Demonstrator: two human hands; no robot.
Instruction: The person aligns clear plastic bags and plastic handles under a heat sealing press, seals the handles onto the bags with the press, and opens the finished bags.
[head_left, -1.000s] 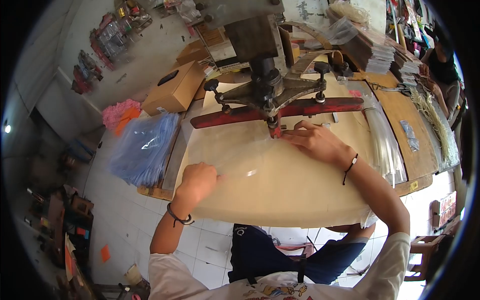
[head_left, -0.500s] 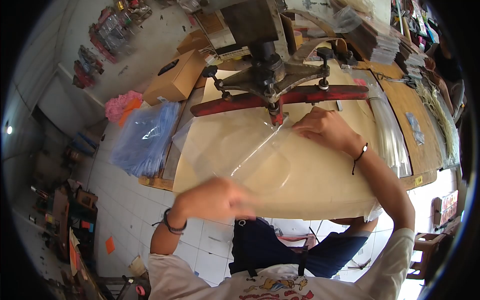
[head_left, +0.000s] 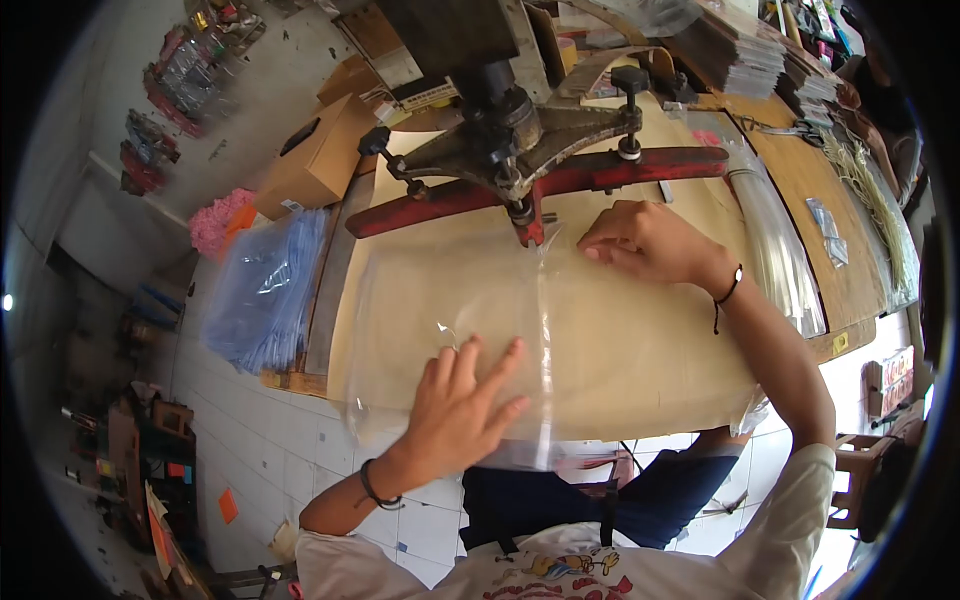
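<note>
A clear plastic sheet (head_left: 400, 290) lies on the tan board (head_left: 660, 370), its shiny folded strip running from the machine's centre toward the front edge. My left hand (head_left: 465, 400) is spread over the lower part of the sheet, fingers apart, holding nothing. My right hand (head_left: 640, 240) is closed beside the upper end of the strip, right of the red centre foot; its fingers are curled, and what they hold, if anything, is hidden. Above the board hangs the machine's red curved bar (head_left: 600, 175), under a dark metal bracket.
Blue-tinted plastic sheets (head_left: 265, 290) are stacked at the left, near a cardboard box (head_left: 315, 160) and pink material (head_left: 220, 220). Long clear strips (head_left: 780, 260) lie on the right; scissors (head_left: 795, 130) and a small packet (head_left: 826, 232) are beyond. Another person's arm (head_left: 895, 165) shows far right.
The plastic sheet has turned so its strip runs nearly straight toward me. My left hand has opened and spread over it. My right hand has drawn back slightly from the centre foot.
</note>
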